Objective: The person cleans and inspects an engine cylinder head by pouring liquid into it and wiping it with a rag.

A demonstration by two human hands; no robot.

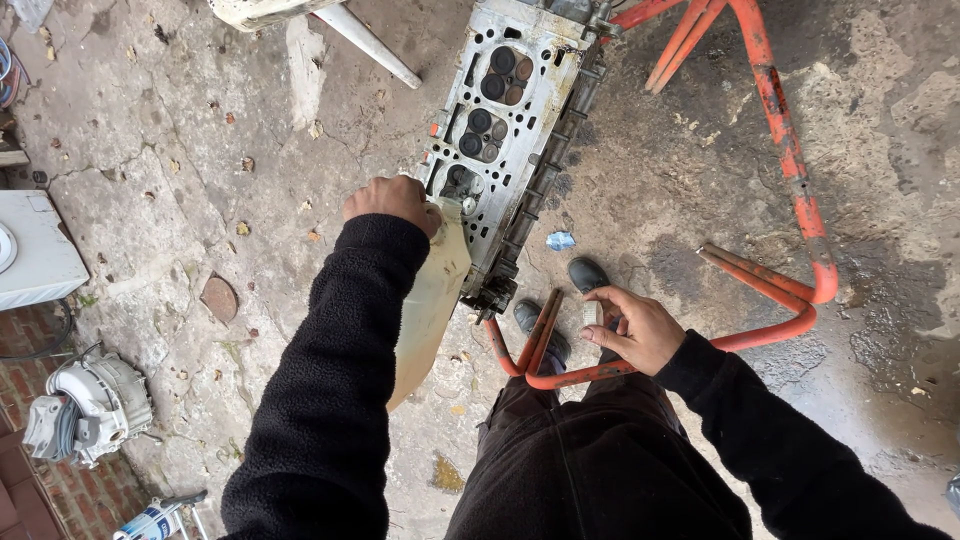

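Here, nearest the camera: the person's dark trousers and black sleeves are filling the lower middle of the frame, with two dark shoes (570, 295) standing on the stained concrete floor (180, 180) just beyond.
Right hand (632, 325): it is resting at lower centre-right, fingers curling loosely beside the near bend of the orange tube stand (790, 160); it is gripping nothing that I can make out.
Left hand (393, 202): it is closing into a fist at centre frame, clutching the top end of a pale cream cloth (432, 300) and pressing it against the near left corner of the cylinder head (510, 140).
Cloth: it is hanging down from that fist toward the lower centre, alongside the left forearm.
Cylinder head: it is lying just beyond and to the right of the left fist, touching the cloth, its long axis running from centre frame up to the top edge, valve pockets facing the camera.
Nearer hand: the left one is touching the head; the right one is staying well apart from it, lower right.
Farther off: a white tube leg (365, 42) is slanting at upper left, and a white and grey machine part (90, 410) is sitting at the lower left edge.
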